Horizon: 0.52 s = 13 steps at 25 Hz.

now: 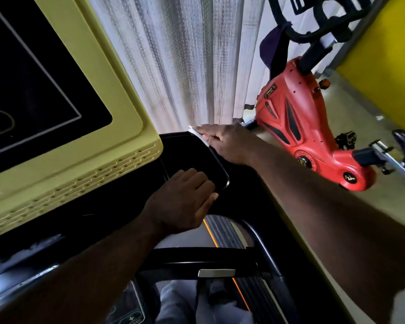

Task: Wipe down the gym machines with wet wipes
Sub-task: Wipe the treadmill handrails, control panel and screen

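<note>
Head view: the right grip (227, 143), a bare hand, reaches forward to the far right corner of the treadmill's black tray (192, 157). There it holds a white wet wipe (198, 134) down on the tray's raised rim (222, 169), fingers stretched over the wipe and the thumb clamping it from below. A small corner of the wipe pokes out past the fingertips, right at the tray's outer edge.

The left grip (182, 202) rests on the near side of the same tray with its fingers loosely bent and holding nothing. Its fingertips lie just beside the rim's rounded near corner.

The yellow console (126, 127) with its dark screen (33, 78) fills the left and overhangs the tray's left edge. A pale curtain (185, 54) hangs close behind the tray. To the right, past the right forearm, a red exercise bike (302, 127) stands on the floor (360, 113), near a yellow wall (388, 43).

Below the hands, a black handlebar (262, 242) curves over the treadmill deck's orange-striped edge (220, 232), and a metal plate (216, 273) sits on the crossbar
</note>
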{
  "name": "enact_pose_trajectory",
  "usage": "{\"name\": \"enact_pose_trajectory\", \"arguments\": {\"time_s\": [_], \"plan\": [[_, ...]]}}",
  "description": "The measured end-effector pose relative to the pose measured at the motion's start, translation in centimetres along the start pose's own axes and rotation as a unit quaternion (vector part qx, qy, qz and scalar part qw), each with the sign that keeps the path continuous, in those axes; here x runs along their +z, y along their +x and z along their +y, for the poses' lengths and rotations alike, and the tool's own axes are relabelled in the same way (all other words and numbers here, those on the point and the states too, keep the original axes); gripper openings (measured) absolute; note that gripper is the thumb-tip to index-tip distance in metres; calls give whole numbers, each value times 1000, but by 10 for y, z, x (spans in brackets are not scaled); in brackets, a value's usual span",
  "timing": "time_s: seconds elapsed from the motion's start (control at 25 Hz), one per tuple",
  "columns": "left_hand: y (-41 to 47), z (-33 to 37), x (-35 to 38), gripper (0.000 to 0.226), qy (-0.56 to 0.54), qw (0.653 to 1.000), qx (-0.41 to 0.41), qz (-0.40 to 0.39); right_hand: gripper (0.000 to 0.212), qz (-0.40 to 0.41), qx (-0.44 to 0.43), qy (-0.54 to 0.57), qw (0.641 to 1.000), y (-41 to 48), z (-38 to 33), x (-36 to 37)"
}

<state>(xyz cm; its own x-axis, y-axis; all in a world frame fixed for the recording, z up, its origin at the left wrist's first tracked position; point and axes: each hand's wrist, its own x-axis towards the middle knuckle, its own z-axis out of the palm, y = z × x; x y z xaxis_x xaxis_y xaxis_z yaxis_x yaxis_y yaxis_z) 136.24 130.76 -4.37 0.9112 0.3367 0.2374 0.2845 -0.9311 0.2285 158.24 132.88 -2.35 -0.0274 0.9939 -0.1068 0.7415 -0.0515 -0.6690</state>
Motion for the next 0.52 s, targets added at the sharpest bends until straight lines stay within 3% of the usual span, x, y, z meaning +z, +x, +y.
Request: {"name": "enact_pose_trajectory", "arguments": {"time_s": [0.24, 0.36, 0.52], "plan": [[1, 1, -1, 27, 1, 1000, -1, 12, 45, 54, 42, 97, 993, -114, 29, -3], [2, 0, -2, 26, -2, 1000, 1, 15, 44, 43, 46, 96, 993, -80, 30, -4], [1, 2, -2, 26, 1, 1000, -1, 7, 40, -46, 23, -14, 999, 13, -3, -7]]}}
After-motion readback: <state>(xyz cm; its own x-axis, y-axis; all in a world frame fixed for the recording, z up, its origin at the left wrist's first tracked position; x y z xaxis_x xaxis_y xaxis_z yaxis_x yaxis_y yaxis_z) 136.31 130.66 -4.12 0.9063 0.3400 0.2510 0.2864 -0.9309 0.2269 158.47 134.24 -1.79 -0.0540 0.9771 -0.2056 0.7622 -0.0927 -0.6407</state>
